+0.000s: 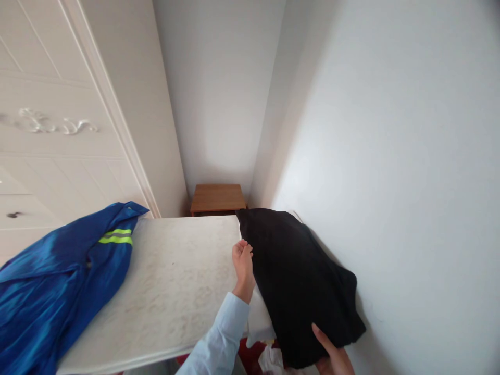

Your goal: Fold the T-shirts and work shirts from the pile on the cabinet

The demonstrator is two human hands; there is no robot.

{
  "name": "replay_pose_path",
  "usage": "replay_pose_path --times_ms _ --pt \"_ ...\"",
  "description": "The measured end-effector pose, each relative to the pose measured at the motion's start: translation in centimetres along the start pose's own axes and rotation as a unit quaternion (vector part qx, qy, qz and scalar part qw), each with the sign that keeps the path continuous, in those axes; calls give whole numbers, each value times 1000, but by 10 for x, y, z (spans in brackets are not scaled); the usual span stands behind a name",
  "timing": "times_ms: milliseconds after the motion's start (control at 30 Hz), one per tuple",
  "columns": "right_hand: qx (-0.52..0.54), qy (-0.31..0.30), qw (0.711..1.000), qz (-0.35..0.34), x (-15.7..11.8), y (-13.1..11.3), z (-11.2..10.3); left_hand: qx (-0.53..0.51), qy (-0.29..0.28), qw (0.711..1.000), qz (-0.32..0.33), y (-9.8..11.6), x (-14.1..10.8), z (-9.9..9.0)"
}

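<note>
A black cloth garment [300,276] lies over the right end of a pale, stained tabletop [175,276], against the wall. At its left edge my left hand [242,263] has its fingers curled together, pinching the black fabric. My right hand [334,354] is at the garment's lower right edge, thumb on top and the other fingers hidden beneath the cloth. On the left side of the tabletop lies a blue garment [70,276] with a yellow-green and grey stripe, touched by neither hand.
A cream cabinet [133,94] stands at the left. Behind the tabletop is a small brown wooden table [219,198] in the corner. A white wall [410,156] rises close on the right. Red and white items [271,359] show below the front edge.
</note>
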State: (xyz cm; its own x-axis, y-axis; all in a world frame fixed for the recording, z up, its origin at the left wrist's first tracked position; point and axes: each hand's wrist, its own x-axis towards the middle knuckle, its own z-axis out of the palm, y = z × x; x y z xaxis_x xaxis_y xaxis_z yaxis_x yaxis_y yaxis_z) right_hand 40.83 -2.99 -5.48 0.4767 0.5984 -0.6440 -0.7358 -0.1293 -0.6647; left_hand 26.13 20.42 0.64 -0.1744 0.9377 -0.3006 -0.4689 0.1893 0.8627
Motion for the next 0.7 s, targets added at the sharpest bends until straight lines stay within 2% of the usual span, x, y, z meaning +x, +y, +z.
replay_pose_path --times_ms 33,100,167,200,267,333,367,433,600,700 --pt "8 14 1000 11 -11 -10 12 -5 1 1000 10 -2 -13 -8" --pt "44 3 999 18 -31 -27 29 -5 15 999 42 -4 -37 -27" --pt "78 -17 996 31 -44 -34 37 -8 20 998 59 -5 -59 -49" --pt "89 -24 995 49 -48 -32 38 -17 10 999 43 -4 -70 -60" --pt "99 -34 988 111 -48 -19 36 -56 -26 997 -45 -2 -92 -80" --pt "116 -34 978 170 -45 -1 34 -93 -75 979 -166 1 -113 -93" --pt "131 -35 973 186 -42 8 34 -99 -99 966 -216 3 -121 -97" --pt "161 -36 965 203 -40 21 33 -90 -146 948 -268 8 -134 -101" --pt "146 -54 968 195 -39 32 31 22 -290 906 -307 8 -140 -103" --pt "140 -73 969 191 -37 32 28 84 -296 906 -291 -6 -135 -106"
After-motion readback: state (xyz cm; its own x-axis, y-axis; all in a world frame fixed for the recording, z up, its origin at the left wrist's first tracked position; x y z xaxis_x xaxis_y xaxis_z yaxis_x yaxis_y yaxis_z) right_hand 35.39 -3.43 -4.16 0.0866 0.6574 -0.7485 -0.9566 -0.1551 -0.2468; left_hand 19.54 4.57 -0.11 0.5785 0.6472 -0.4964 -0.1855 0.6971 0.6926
